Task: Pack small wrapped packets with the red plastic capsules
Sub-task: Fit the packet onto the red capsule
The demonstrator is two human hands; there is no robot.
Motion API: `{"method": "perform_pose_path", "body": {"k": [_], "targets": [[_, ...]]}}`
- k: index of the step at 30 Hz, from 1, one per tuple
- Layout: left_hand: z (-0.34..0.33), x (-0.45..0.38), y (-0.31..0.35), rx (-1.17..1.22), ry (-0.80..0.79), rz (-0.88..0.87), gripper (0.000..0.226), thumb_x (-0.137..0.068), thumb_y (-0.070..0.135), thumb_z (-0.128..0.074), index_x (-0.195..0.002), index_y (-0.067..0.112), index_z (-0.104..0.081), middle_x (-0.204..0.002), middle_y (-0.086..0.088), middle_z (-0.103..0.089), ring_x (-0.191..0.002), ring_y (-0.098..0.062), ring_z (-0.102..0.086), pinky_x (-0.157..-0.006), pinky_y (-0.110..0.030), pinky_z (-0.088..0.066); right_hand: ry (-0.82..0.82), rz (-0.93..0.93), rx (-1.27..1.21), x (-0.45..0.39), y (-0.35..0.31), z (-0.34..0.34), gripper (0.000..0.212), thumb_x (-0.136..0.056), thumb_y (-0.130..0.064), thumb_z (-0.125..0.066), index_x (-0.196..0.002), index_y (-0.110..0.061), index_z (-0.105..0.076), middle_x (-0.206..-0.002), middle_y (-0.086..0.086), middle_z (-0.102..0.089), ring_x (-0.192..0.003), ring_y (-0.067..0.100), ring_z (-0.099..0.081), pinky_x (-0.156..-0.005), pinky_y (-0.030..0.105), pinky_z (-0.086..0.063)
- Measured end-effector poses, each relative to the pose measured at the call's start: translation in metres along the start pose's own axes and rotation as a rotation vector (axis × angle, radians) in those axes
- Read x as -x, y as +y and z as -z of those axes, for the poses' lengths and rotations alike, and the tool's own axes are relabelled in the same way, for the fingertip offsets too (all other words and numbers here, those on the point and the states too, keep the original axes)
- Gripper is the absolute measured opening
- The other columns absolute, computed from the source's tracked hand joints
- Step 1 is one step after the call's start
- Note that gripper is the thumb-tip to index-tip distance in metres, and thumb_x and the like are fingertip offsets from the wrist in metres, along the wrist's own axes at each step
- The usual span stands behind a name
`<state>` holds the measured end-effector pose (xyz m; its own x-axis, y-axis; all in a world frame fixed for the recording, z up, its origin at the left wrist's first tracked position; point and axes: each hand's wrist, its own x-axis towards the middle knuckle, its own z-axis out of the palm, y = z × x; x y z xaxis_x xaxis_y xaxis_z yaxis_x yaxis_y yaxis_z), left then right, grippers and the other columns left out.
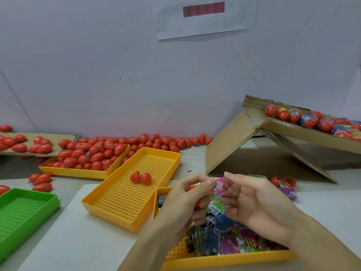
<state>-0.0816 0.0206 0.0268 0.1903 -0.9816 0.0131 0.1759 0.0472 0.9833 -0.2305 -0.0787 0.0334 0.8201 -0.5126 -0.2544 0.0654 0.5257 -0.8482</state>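
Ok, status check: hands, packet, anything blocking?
Left hand and right hand both pinch the pink packet, above the packet tray. Open capsule waits in the middle tray. Nothing blocking.

Pink wrapped packet [220, 186]: small, glossy, pinched between fingertips of both hands above packet pile. Packet pile [224, 236]: blue, green, pink wrappers heaped in near yellow tray. Open red capsule [140, 177]: 2 halves side by side on perforated yellow tray floor. Closed red capsules [91, 155]: egg-shaped, heaped in far yellow tray, spilling along wall. Filled capsules [312, 121]: on tilted cardboard, right.
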Motion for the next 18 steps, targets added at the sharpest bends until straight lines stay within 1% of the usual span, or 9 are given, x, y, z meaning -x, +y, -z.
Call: {"method": "perform_pose_path", "body": {"k": [2, 5, 8, 10, 12, 13, 15, 17, 18], "targets": [[0.0001, -0.0001, -0.0006, -0.019, -0.007, 0.004, 0.022, -0.08, 0.039, -0.07, -0.079, 0.018, -0.064, -0.056, 0.003, -0.041, -0.042, -0.009, -0.029, -0.04, -0.02, -0.028, 0.009, 0.042, -0.037, 0.0, 0.0001, -0.0008, 0.024, -0.078, -0.03, -0.074, -0.09, -0.01, -0.074, -0.083, 0.006, -0.062, -0.071, 0.014, -0.054, -0.062, 0.028, -0.038], [-0.0001, 0.0, -0.0014, -0.027, -0.027, 0.013, 0.023, -0.081, 0.039, -0.071, -0.08, 0.017, -0.063, -0.057, 0.002, -0.041, -0.043, -0.01, -0.03, -0.041, -0.021, -0.029, 0.017, 0.097, -0.042, 0.0001, 0.001, -0.001, 0.02, -0.078, -0.027, -0.072, -0.085, -0.009, -0.074, -0.083, 0.007, -0.062, -0.072, 0.014, -0.054, -0.069, 0.032, -0.038], [0.0006, -0.0009, -0.0016, 0.016, -0.027, 0.01, 0.022, -0.085, 0.035, -0.072, -0.081, 0.016, -0.063, -0.057, 0.002, -0.04, -0.043, -0.01, -0.029, -0.041, -0.021, -0.029, 0.008, 0.128, 0.008, -0.0011, 0.0031, 0.0007, 0.028, -0.077, -0.025, -0.074, -0.096, -0.004, -0.073, -0.091, 0.012, -0.062, -0.084, 0.02, -0.053, -0.079, 0.036, -0.037], [0.0014, -0.0013, -0.0015, 0.057, -0.033, 0.009, 0.021, -0.087, 0.033, -0.073, -0.082, 0.015, -0.064, -0.057, 0.002, -0.04, -0.042, -0.01, -0.029, -0.041, -0.021, -0.029, -0.035, 0.153, 0.022, -0.0008, 0.0041, 0.0001, 0.034, -0.076, -0.025, -0.078, -0.1, -0.002, -0.073, -0.095, 0.014, -0.062, -0.09, 0.023, -0.052, -0.087, 0.039, -0.036], [0.0022, -0.0013, -0.0012, 0.079, -0.053, 0.002, 0.019, -0.088, 0.031, -0.072, -0.08, 0.016, -0.065, -0.057, 0.003, -0.041, -0.042, -0.009, -0.03, -0.041, -0.021, -0.03, -0.066, 0.185, 0.012, -0.0008, 0.0045, 0.0002, 0.041, -0.071, -0.032, -0.081, -0.096, -0.001, -0.073, -0.093, 0.014, -0.062, -0.089, 0.022, -0.055, -0.086, 0.038, -0.038], [0.0024, -0.0011, -0.0014, 0.086, -0.059, 0.001, 0.018, -0.088, 0.03, -0.072, -0.08, 0.016, -0.065, -0.057, 0.003, -0.041, -0.042, -0.009, -0.03, -0.041, -0.021, -0.03, -0.071, 0.198, -0.001, -0.0006, 0.0047, 0.0001, 0.041, -0.069, -0.033, -0.081, -0.093, -0.001, -0.073, -0.091, 0.014, -0.063, -0.087, 0.022, -0.056, -0.084, 0.037, -0.039], [0.0028, -0.0013, -0.0017, 0.106, -0.061, 0.002, 0.018, -0.087, 0.029, -0.071, -0.081, 0.014, -0.064, -0.057, 0.003, -0.04, -0.042, -0.01, -0.03, -0.041, -0.021, -0.03, -0.088, 0.215, -0.013, 0.0006, 0.005, -0.0008, 0.035, -0.07, -0.033, -0.08, -0.086, -0.003, -0.074, -0.088, 0.014, -0.065, -0.084, 0.02, -0.058, -0.082, 0.035, -0.041], [0.0034, -0.002, -0.0019, 0.128, -0.05, 0.006, 0.019, -0.085, 0.029, -0.07, -0.085, 0.011, -0.064, -0.056, 0.003, -0.04, -0.041, -0.01, -0.03, -0.041, -0.021, -0.029, -0.11, 0.22, 0.026, 0.001, 0.0055, -0.0024, 0.03, -0.074, -0.036, -0.077, -0.082, -0.007, -0.075, -0.085, 0.012, -0.066, -0.08, 0.018, -0.057, -0.08, 0.034, -0.041], [0.0037, -0.0025, -0.0018, 0.136, -0.043, 0.007, 0.019, -0.084, 0.029, -0.07, -0.085, 0.011, -0.064, -0.056, 0.003, -0.04, -0.041, -0.009, -0.03, -0.041, -0.021, -0.029, -0.119, 0.221, 0.059, 0.0008, 0.0057, -0.0035, 0.028, -0.076, -0.037, -0.075, -0.08, -0.009, -0.075, -0.082, 0.01, -0.066, -0.076, 0.016, -0.056, -0.076, 0.032, -0.041]]}}
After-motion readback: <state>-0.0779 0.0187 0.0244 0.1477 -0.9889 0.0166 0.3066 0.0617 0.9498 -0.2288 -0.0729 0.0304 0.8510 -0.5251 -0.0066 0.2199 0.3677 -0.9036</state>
